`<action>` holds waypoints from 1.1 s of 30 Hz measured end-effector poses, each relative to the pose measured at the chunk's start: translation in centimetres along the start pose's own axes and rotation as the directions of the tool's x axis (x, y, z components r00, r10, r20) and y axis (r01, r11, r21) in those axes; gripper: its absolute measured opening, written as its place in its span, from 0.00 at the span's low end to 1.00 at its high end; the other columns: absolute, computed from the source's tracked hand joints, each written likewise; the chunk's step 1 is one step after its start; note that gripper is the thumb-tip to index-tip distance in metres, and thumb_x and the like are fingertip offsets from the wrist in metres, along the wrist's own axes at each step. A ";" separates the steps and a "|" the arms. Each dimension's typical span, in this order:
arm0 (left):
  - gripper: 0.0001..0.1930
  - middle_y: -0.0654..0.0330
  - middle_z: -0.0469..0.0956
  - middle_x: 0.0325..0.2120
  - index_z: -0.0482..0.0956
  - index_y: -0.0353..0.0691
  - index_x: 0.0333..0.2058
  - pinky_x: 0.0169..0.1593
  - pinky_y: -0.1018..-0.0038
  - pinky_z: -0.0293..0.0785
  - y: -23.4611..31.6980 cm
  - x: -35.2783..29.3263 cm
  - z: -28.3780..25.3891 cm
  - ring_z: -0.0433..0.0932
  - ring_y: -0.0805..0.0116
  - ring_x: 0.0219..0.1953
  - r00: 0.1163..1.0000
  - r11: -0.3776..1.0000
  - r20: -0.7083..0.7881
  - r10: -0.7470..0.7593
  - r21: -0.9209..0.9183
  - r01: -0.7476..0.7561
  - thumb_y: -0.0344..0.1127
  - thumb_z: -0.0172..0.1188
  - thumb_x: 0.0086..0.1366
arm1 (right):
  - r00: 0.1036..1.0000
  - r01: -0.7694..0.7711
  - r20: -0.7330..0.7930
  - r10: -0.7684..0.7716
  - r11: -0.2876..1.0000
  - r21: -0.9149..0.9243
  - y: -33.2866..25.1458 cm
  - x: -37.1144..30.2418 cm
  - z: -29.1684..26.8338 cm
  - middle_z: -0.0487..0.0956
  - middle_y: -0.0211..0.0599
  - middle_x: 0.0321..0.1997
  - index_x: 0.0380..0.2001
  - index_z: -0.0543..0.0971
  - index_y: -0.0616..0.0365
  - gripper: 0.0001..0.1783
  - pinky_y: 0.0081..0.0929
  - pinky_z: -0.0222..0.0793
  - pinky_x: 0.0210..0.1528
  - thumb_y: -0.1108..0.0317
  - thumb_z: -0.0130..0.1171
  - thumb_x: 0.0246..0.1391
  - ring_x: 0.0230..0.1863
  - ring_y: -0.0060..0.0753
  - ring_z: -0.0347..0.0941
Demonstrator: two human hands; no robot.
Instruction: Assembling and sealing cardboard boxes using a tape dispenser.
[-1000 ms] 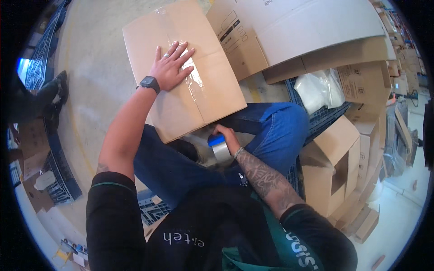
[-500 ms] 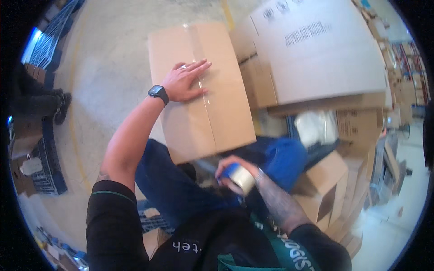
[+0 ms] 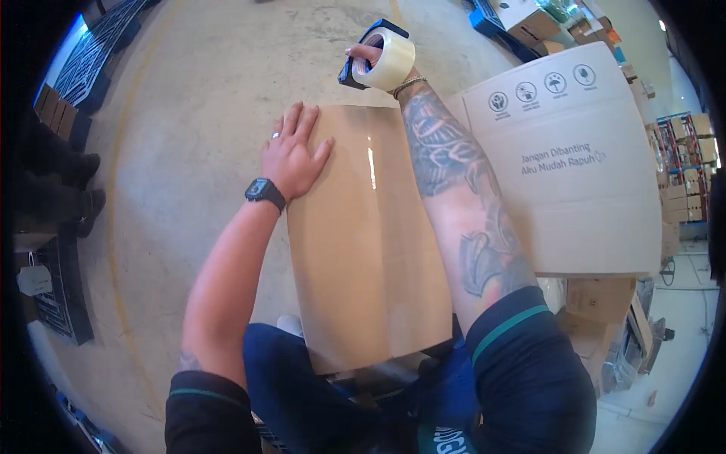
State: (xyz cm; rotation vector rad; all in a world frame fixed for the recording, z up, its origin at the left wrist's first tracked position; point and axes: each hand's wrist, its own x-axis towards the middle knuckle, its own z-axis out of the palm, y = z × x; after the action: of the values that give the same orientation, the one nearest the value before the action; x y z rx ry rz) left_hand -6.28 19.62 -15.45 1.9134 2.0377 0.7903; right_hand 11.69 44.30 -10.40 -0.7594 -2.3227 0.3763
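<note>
A closed brown cardboard box (image 3: 340,219) stands in front of me, its near end by my knees. Clear tape runs along the seam of its top. My left hand (image 3: 296,155) rests flat on the box's far left part, fingers spread, a dark watch on the wrist. Past the box's far edge, my right hand (image 3: 368,54) grips a tape dispenser (image 3: 354,72) with a wide roll of clear packing tape (image 3: 397,62). The thumb shows through the roll's core; the other fingers are mostly hidden.
A large whitish carton (image 3: 575,181) with printed symbols stands close on the right, beside my right forearm. Dark pallets (image 3: 64,287) and a person's dark shoes (image 3: 91,204) are at the left. More boxes (image 3: 529,26) sit at the far right on the concrete floor (image 3: 204,113).
My right hand has swung from near my lap out beyond the box's far edge with the tape dispenser. My left hand has shifted toward the box's far left edge. The box appears nearer me.
</note>
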 end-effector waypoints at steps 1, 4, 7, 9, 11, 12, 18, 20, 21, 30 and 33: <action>0.38 0.51 0.59 0.79 0.66 0.53 0.76 0.73 0.43 0.67 0.1 0.0 -0.2 0.62 0.36 0.76 1.000 1.000 -0.009 0.008 -0.005 -0.008 0.59 0.60 0.72 | 0.970 -0.244 0.058 0.237 0.939 0.243 1.0 0.4 1.2 0.83 0.28 0.33 0.39 0.89 0.50 0.14 0.32 0.78 0.36 0.59 0.77 0.49 0.33 0.27 0.78; 0.37 0.43 0.60 0.77 0.66 0.49 0.76 0.76 0.50 0.63 0.2 0.2 -0.4 0.63 0.36 0.76 1.000 1.000 0.018 0.009 -0.024 -0.008 0.56 0.60 0.74 | 0.859 -0.511 0.270 0.434 0.708 0.487 3.8 0.1 5.4 0.83 0.29 0.35 0.37 0.87 0.55 0.14 0.34 0.78 0.37 0.60 0.77 0.50 0.35 0.28 0.78; 0.37 0.46 0.62 0.77 0.67 0.51 0.75 0.74 0.49 0.66 0.3 0.2 -0.2 0.65 0.37 0.74 0.999 0.999 -0.023 0.028 -0.028 -0.028 0.57 0.61 0.73 | 0.776 -0.564 0.480 0.410 0.792 0.234 4.9 -0.5 8.6 0.84 0.29 0.41 0.46 0.87 0.51 0.15 0.36 0.79 0.45 0.60 0.74 0.56 0.43 0.31 0.80; 0.37 0.51 0.64 0.76 0.69 0.55 0.74 0.69 0.45 0.72 0.3 0.2 0.0 0.69 0.38 0.72 0.998 0.999 -0.053 0.026 -0.019 -0.027 0.59 0.61 0.71 | 0.718 -0.683 0.528 0.454 0.604 0.410 4.4 0.0 8.6 0.84 0.31 0.39 0.45 0.86 0.53 0.18 0.36 0.80 0.41 0.59 0.76 0.53 0.38 0.32 0.81; 0.36 0.54 0.63 0.77 0.69 0.57 0.74 0.69 0.45 0.72 0.1 0.1 0.1 0.70 0.39 0.72 0.999 1.000 -0.036 0.004 0.016 -0.003 0.60 0.60 0.71 | 0.499 -0.866 0.645 0.579 0.315 0.388 2.7 0.6 6.7 0.84 0.31 0.37 0.41 0.86 0.54 0.16 0.34 0.81 0.38 0.57 0.77 0.55 0.35 0.28 0.81; 0.36 0.55 0.63 0.77 0.68 0.58 0.74 0.69 0.45 0.73 0.1 0.1 0.1 0.70 0.40 0.72 1.000 0.999 -0.016 -0.016 0.030 0.016 0.60 0.59 0.71 | 0.476 -0.879 0.711 0.517 0.257 0.402 1.8 1.1 4.5 0.84 0.29 0.38 0.41 0.87 0.53 0.12 0.32 0.81 0.41 0.57 0.74 0.61 0.37 0.25 0.81; 0.34 0.62 0.60 0.79 0.66 0.62 0.76 0.71 0.45 0.70 -0.2 0.3 -0.3 0.69 0.41 0.73 0.997 0.998 0.047 -0.057 0.011 0.056 0.59 0.53 0.74 | 0.917 -0.324 -0.046 0.395 0.808 0.493 -11.0 -11.2 0.6 0.87 0.34 0.28 0.32 0.87 0.55 0.14 0.34 0.79 0.30 0.58 0.80 0.52 0.29 0.30 0.84; 0.33 0.62 0.58 0.80 0.64 0.62 0.77 0.74 0.47 0.66 -0.2 0.3 -0.4 0.68 0.41 0.74 0.998 0.998 0.040 -0.048 0.046 0.046 0.57 0.50 0.76 | 0.817 -0.456 -0.020 0.577 0.666 0.590 -18.4 -20.0 0.6 0.88 0.38 0.27 0.28 0.83 0.56 0.12 0.31 0.78 0.30 0.63 0.78 0.53 0.28 0.27 0.84; 0.33 0.59 0.57 0.80 0.64 0.61 0.77 0.76 0.49 0.64 -0.3 0.2 -0.7 0.66 0.41 0.75 0.998 0.997 0.048 -0.047 0.058 0.044 0.56 0.50 0.76 | 0.734 -0.515 0.099 0.672 0.455 0.726 -23.0 -25.0 0.2 0.88 0.39 0.29 0.30 0.83 0.56 0.11 0.31 0.79 0.32 0.65 0.77 0.54 0.30 0.29 0.85; 0.34 0.63 0.53 0.82 0.58 0.65 0.79 0.77 0.38 0.58 0.8 0.2 -1.0 0.60 0.38 0.78 0.990 0.946 0.117 -0.085 0.320 0.043 0.63 0.42 0.79 | 0.640 -0.640 0.221 0.736 0.352 0.683 -45.4 -50.3 -3.7 0.87 0.47 0.46 0.38 0.81 0.59 0.06 0.40 0.81 0.53 0.78 0.66 0.57 0.46 0.41 0.87; 0.35 0.61 0.51 0.83 0.56 0.62 0.80 0.79 0.29 0.40 2.5 -2.4 -1.4 0.44 0.42 0.84 0.988 0.861 0.149 -0.032 0.506 -0.049 0.64 0.39 0.80 | 0.724 -0.639 0.203 0.659 0.529 0.559 -42.0 -52.0 -1.1 0.86 0.48 0.43 0.38 0.82 0.57 0.05 0.36 0.79 0.49 0.69 0.59 0.64 0.43 0.45 0.86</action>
State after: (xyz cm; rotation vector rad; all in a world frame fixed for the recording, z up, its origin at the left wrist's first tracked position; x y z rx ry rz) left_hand -4.61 16.92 -13.43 2.1573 2.3001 0.0851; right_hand 26.83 -20.46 -16.81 -1.2570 -1.6079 1.3550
